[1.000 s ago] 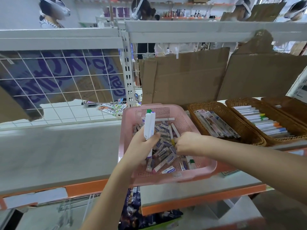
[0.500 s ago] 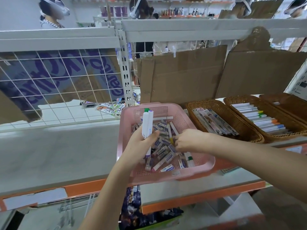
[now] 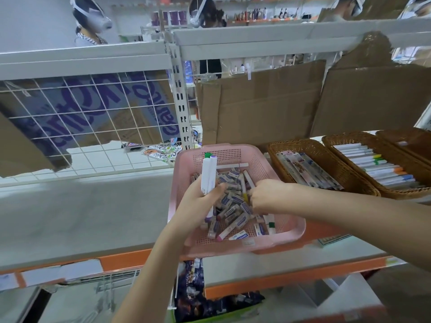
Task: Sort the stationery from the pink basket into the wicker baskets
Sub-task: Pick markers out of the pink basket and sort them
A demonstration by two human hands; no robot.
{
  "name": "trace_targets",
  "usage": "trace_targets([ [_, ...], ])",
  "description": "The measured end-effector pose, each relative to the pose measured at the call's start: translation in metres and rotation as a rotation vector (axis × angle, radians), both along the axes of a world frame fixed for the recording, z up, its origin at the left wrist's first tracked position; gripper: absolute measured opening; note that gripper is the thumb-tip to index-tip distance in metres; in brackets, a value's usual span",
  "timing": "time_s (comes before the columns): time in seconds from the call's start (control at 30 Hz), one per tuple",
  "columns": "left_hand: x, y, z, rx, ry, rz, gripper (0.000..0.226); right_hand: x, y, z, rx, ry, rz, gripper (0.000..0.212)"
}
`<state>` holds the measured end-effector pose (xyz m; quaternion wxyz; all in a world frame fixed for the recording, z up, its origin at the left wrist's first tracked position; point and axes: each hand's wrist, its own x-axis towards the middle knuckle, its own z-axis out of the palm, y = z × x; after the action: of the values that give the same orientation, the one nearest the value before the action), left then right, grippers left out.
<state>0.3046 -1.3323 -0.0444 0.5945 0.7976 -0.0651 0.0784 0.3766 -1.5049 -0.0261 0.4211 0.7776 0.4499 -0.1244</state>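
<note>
- Pink basket (image 3: 233,247) sits on the grey shelf (image 3: 81,217), its near wall hanging slightly past the orange front edge (image 3: 291,278); small erasers (image 3: 235,201) and a few markers lie jumbled inside it.
- Left hand (image 3: 201,199) is curled round two white markers (image 3: 208,174), held upright over the basket's left side, one capped green, the other purple.
- Right hand (image 3: 268,194) reaches into the middle of the pile with fingers bent down among the erasers; what it pinches, if anything, cannot be made out, since the fingertips are hidden behind the knuckles.
- Just right of the pink basket stands the first wicker basket (image 3: 331,145), holding flat packaged items; its contents' print is too blurred to read.
- Second wicker basket (image 3: 340,138) sits against it, filled with white markers with coloured caps, laid side by side; a third wicker basket (image 3: 415,136) is cut off by the right frame edge.
- Open shelf surface spreads to the left of the pink basket; the right side is crowded by the wicker baskets.
- Cardboard sheets (image 3: 263,106) close off the back of the shelf behind the baskets, and a wire grid (image 3: 93,127) backs the left bay.
- An upper shelf beam (image 3: 256,40) runs overhead.
- Lower shelf holds dark packets (image 3: 198,299), partly hidden by the left forearm.
</note>
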Motion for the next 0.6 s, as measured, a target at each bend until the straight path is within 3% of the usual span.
trace_targets([
  [0.13,-0.004,0.0,0.008,-0.051,-0.043,-0.008,0.028,0.009,-0.015,0.026,0.159,-0.103,0.094,0.023],
  [0.23,-0.006,0.0,0.013,-0.085,-0.071,0.02,0.025,0.013,-0.035,0.051,0.603,-0.065,-0.052,0.016],
  [0.33,-0.004,-0.003,0.016,-0.118,-0.098,0.061,0.026,-0.007,-0.038,0.059,1.276,0.213,-0.325,0.009],
  [0.4,-0.003,-0.008,0.018,-0.151,-0.125,0.074,0.022,-0.028,-0.026,0.052,1.593,0.46,-0.454,0.014],
  [0.5,-0.003,-0.019,0.021,-0.199,-0.177,0.091,0.026,-0.056,-0.002,0.037,1.891,0.74,-0.486,0.02],
  [0.6,-0.004,-0.027,0.021,-0.274,-0.202,0.098,0.045,-0.07,0.011,0.023,2.132,0.725,-0.485,0.026],
])
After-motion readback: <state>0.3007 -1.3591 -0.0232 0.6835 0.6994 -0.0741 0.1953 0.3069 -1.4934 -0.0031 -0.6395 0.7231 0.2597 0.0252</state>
